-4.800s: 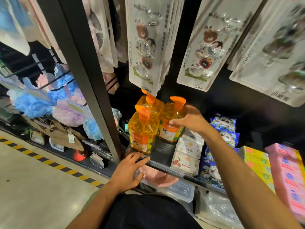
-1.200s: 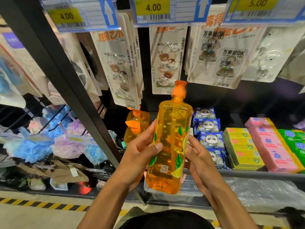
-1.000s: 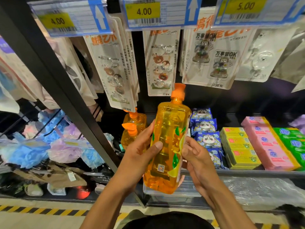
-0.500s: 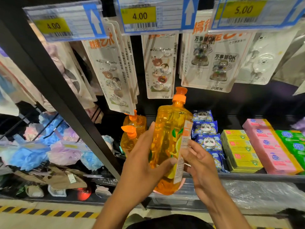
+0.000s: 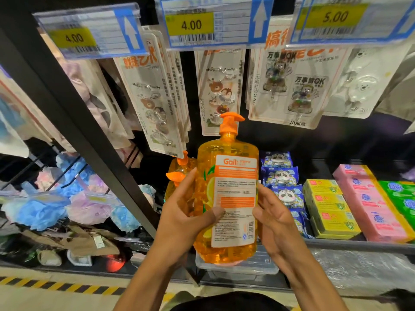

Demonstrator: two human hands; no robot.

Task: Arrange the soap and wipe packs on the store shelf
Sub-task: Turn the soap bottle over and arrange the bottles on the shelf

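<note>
The soap bottle (image 5: 226, 198) is clear orange plastic filled with amber liquid, topped by an orange pump (image 5: 230, 122) and printed with lemon slices and green leaves. It is held upright in the air in front of the shelf (image 5: 359, 244), not standing on it. The left hand (image 5: 186, 216) grips its left side, thumb laid across the front. The right hand (image 5: 274, 218) holds the right edge; its fingers are hidden behind the bottle, so they seem to curl round it.

Half a second ago the bottle showed its narrow side, with the label edge-on. Now it has been turned so the white and orange back label (image 5: 235, 198) faces the camera, and the pump spout points right.

The label's heading looks like "Gall", with small print and a barcode too fine to read. Overhead price tags read "4.00" (image 5: 190, 24) and "5.00" (image 5: 335, 16). Behind the left hand, two more orange bottles (image 5: 179, 173) stand on the shelf. To the right lie blue panda wipe packs (image 5: 281, 176), yellow soap boxes (image 5: 325, 205) and pink packs (image 5: 368, 205).
</note>
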